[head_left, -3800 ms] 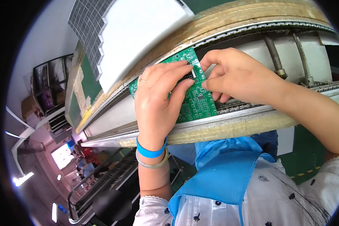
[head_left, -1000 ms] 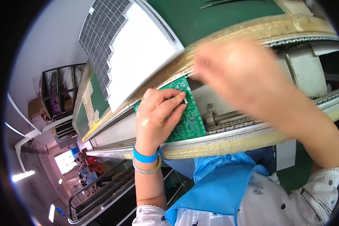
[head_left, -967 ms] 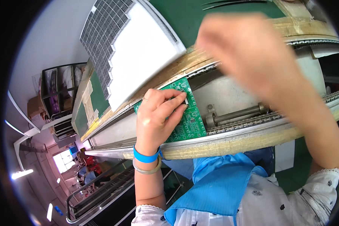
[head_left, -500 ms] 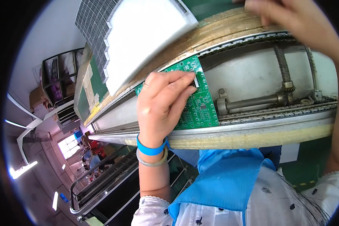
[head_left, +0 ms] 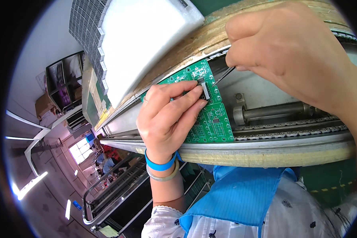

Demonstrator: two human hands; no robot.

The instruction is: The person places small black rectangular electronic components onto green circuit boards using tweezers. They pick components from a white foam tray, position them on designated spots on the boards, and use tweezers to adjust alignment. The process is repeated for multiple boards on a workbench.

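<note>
A green circuit board (head_left: 216, 131) lies across the two rails of a chain conveyor. My left hand (head_left: 166, 113), with a blue wrist strap, rests over it, and its fingertips pinch a small white-and-black rectangular component (head_left: 205, 91) against the board. From the right, my right hand (head_left: 285, 51) grips a thin pointed metal tool (head_left: 225, 75), perhaps tweezers. The tool's tip is at the board beside the component's right side. My left fingers hide part of the board and of the component.
White foam (head_left: 146, 43) with a dark gridded edge stands on the far wooden ledge (head_left: 210, 37). The near rail (head_left: 265, 152) runs in front of my body. Below the conveyor's level, a metal shaft (head_left: 273, 112) crosses right of the board. Racks and people appear at far left.
My right hand has come down and left from the upper right to the board, with the metal tool now visible in it. My left hand stays at the component.
</note>
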